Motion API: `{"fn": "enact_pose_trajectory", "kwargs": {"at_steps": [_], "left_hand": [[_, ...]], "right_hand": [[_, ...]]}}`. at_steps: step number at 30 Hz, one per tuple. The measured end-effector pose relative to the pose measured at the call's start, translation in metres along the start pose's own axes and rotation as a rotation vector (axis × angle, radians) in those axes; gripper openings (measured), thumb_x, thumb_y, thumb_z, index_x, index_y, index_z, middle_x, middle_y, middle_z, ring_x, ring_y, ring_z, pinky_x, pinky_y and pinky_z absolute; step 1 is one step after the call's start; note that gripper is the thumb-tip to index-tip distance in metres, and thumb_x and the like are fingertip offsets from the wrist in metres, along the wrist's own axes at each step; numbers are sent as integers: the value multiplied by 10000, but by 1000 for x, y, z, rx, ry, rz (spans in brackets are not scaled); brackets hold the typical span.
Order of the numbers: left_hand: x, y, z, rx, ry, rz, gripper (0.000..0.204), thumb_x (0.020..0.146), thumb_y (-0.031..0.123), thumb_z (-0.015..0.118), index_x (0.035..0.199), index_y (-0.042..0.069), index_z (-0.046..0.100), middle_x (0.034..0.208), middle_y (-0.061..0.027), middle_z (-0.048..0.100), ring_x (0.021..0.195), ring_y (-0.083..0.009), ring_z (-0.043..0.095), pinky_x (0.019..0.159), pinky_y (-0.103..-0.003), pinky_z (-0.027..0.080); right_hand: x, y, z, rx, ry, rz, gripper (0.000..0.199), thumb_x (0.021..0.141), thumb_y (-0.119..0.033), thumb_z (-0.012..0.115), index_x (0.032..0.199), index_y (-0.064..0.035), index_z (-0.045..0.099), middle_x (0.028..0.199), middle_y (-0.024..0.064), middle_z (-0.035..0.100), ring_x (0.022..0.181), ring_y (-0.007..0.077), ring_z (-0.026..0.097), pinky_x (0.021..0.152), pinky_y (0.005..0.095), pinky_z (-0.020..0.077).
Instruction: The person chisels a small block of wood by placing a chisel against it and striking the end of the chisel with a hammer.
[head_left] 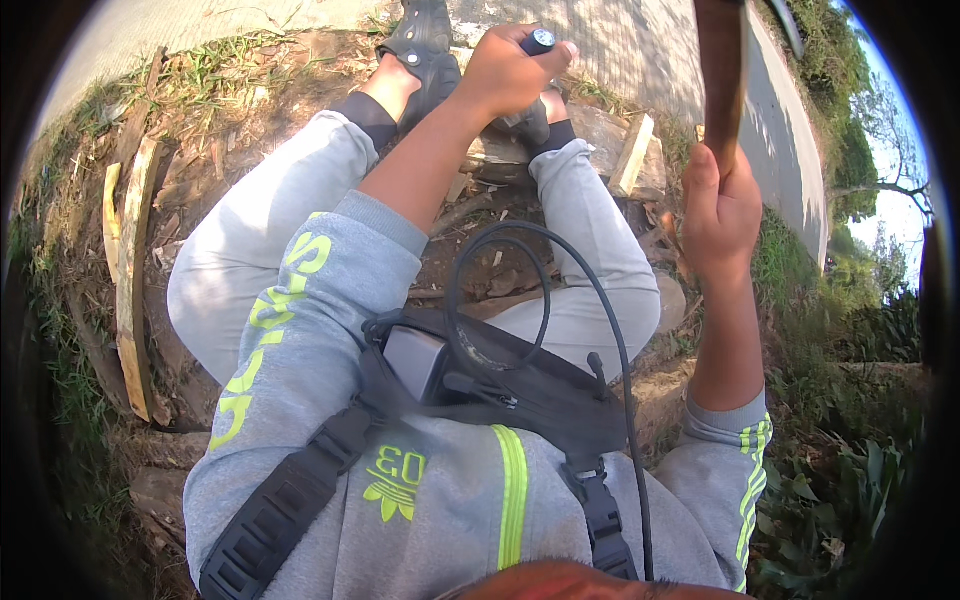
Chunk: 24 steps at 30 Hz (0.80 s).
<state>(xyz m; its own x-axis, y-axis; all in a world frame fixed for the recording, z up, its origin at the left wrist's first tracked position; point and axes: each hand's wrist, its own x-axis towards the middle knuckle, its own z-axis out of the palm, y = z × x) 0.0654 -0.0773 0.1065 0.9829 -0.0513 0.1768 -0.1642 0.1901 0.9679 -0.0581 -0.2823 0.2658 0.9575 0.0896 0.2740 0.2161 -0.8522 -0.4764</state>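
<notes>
My left hand (515, 72) is closed in a fist around a dark, round-ended tool handle (539, 41), held in front of my shoes. The pale disc on its end faces up, and my hand covers the lower part. Raised on the right, my right hand (722, 212) grips a brown wooden-handled tool (722, 85). Its shaft points up and leaves the picture at the top, so its head is mostly out of view; a curved piece of metal (786, 27) shows beside it. Below my left hand lies a weathered log (495, 150) between my feet.
A pale split piece of wood (632, 155) leans by my right foot. Long split sticks (135, 280) lie at the left. A black chest bag (510, 385) with a looping cable (622, 350) hangs before me. A paved road (640, 50) runs beyond; plants (850, 470) grow at the right.
</notes>
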Motion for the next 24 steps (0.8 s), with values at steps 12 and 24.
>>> {"fn": "enact_pose_trajectory", "kwargs": {"at_steps": [12,24], "left_hand": [[7,-6,-9,41,-35,-33,261,956,265,740,838,36,691,688,36,611,633,-66,533,589,-287,426],[7,-2,-8,173,-23,97,268,935,263,710,857,6,719,707,-67,681,662,-126,610,625,-356,496]], "right_hand": [[11,-14,-16,-322,-269,197,383,1063,-393,611,1098,-16,664,686,111,570,639,205,581,628,395,462],[1,1,7,-101,-68,50,457,1059,-445,592,980,1,655,735,151,610,659,272,586,647,405,463]]}}
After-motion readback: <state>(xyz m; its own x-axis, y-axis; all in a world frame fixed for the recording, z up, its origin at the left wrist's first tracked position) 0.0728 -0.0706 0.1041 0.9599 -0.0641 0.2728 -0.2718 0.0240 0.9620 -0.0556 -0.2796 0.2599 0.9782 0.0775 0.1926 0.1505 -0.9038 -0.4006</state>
